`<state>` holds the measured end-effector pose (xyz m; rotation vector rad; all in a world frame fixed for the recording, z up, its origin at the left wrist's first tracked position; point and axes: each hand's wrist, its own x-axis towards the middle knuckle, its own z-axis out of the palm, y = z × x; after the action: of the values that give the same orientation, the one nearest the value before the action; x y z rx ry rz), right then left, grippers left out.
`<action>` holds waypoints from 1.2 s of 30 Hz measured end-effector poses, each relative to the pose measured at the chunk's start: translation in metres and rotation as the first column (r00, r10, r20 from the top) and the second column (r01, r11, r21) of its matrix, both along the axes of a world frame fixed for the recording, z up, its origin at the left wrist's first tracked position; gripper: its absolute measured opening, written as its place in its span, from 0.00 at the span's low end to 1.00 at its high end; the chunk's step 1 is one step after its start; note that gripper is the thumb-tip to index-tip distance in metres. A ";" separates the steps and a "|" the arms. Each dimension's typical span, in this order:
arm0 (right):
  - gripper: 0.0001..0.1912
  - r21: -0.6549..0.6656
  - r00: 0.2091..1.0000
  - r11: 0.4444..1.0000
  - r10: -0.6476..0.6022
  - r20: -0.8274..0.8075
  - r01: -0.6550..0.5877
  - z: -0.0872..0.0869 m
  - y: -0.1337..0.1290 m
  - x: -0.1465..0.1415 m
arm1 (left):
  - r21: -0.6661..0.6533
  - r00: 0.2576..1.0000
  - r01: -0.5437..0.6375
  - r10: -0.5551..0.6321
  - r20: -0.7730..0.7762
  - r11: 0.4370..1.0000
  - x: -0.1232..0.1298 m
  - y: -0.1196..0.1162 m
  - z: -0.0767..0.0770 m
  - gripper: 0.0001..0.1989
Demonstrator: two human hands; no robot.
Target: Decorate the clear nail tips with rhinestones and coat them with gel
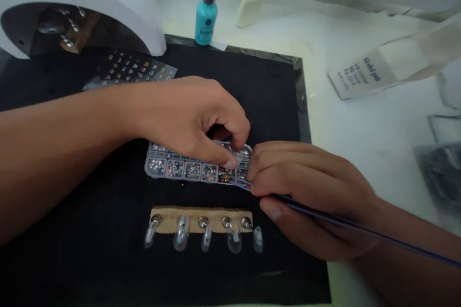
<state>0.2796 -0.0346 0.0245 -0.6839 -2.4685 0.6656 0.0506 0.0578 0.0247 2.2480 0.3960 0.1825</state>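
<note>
Though curled nearly shut at a compartmented rhinestone tray (147, 166), left hand (190, 120) with any hold impossible to tell. Right hand (309, 192) closed around a slim blue nail-art tool (345, 222), tip reaching the tray's corner.

One rhinestone case (180, 168) is counted, with five clear nail tips (182, 233) on one cork strip (200, 218) below it; one teal bottle (206, 24) and one sticker sheet (133, 69) are counted above it, and one slim blue-handled nail tool (324, 214) beside it.
</note>
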 end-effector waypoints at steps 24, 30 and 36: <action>0.06 -0.019 0.993 0.999 0.031 -0.110 -0.033 -0.004 0.001 0.001 | 0.012 0.999 0.010 -0.010 0.044 1.000 -0.001 -0.001 -0.005 0.06; 0.05 -0.028 0.990 0.999 0.033 -0.134 -0.037 -0.006 0.001 0.000 | 0.020 0.997 0.016 -0.017 0.078 1.000 -0.001 -0.002 -0.009 0.06; 0.05 -0.077 0.991 0.996 0.033 -0.133 -0.044 -0.003 0.000 0.000 | 0.020 0.996 0.018 -0.020 0.092 1.000 0.000 -0.002 -0.007 0.04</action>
<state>0.2799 -0.0345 0.0211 -0.6034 -2.3500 0.8021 0.0505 0.0560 0.0181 2.2523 0.3244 0.2798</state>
